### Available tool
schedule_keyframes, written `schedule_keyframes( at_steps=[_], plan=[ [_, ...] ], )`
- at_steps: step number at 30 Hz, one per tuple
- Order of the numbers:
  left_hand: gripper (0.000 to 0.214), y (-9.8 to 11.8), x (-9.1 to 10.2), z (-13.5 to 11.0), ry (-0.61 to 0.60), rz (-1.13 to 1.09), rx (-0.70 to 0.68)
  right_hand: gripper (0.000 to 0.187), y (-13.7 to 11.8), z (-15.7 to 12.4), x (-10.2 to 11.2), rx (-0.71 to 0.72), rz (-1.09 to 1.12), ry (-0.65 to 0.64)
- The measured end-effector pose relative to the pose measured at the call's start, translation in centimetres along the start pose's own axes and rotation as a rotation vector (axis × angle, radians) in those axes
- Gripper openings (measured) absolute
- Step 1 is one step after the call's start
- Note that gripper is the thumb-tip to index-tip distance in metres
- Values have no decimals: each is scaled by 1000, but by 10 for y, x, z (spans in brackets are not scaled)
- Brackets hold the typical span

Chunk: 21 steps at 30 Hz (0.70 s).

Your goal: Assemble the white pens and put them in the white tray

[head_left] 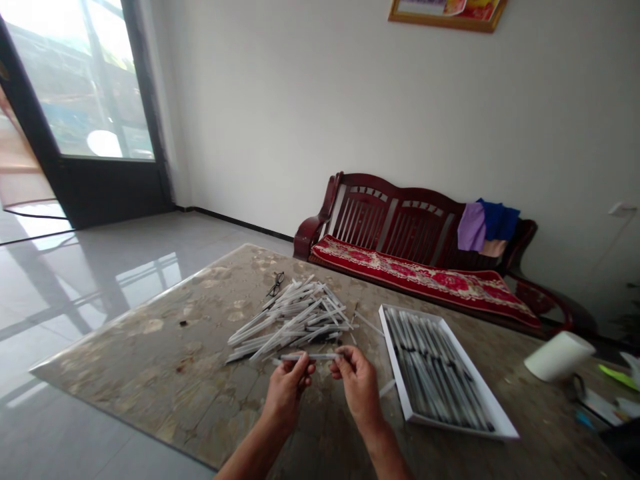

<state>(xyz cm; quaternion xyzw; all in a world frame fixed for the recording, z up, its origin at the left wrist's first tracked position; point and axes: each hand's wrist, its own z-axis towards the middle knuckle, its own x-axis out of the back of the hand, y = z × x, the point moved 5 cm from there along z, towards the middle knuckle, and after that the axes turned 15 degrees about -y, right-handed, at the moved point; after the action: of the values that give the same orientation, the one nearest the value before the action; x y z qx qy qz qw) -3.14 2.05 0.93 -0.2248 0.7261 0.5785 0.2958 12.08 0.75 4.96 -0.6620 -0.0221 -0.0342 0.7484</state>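
Observation:
Between my two hands a slim, translucent pen [320, 357] is held level over the table. My left hand [289, 387] pinches its left end, thumb on top. At the other end, the fingers of my right hand [357, 380] are closed around the tip. Just beyond my hands lies a loose pile of whitish pen barrels [295, 317], pointing in mixed directions. To the right of my right hand sits a shallow white box [397, 383], filled with rows of pens [440, 367] with dark parts. Fine detail on the held pen is too blurred to read.
The patterned table [150, 373] has black glasses [275, 284] behind the pile. A white roll [559, 355] lies on its side at the right, near papers. Past the table's far edge stands a dark red wooden bench [400, 220] with folded cloths [487, 227].

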Motion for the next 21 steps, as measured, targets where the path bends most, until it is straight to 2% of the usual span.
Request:
schedule_keyframes(
  at_steps=[4, 10, 13, 17, 21],
  plan=[
    [41, 3, -4, -2, -41, 90, -95, 38, 2, -3, 0, -85, 40, 40],
    [38, 1, -4, -3, -56, 223, -197, 52, 13, -9, 0, -260, 325, 147],
    [38, -6, -6, -2, -79, 207, -160, 54, 16, -13, 0, -285, 449, 139],
    [41, -23, -15, -3, -82, 85, -63, 55, 18, -19, -6, -211, 633, 77],
    [39, -37, -25, -5, -153, 133, -20, 53, 28, -24, -4, -208, 588, 74]
  ],
)
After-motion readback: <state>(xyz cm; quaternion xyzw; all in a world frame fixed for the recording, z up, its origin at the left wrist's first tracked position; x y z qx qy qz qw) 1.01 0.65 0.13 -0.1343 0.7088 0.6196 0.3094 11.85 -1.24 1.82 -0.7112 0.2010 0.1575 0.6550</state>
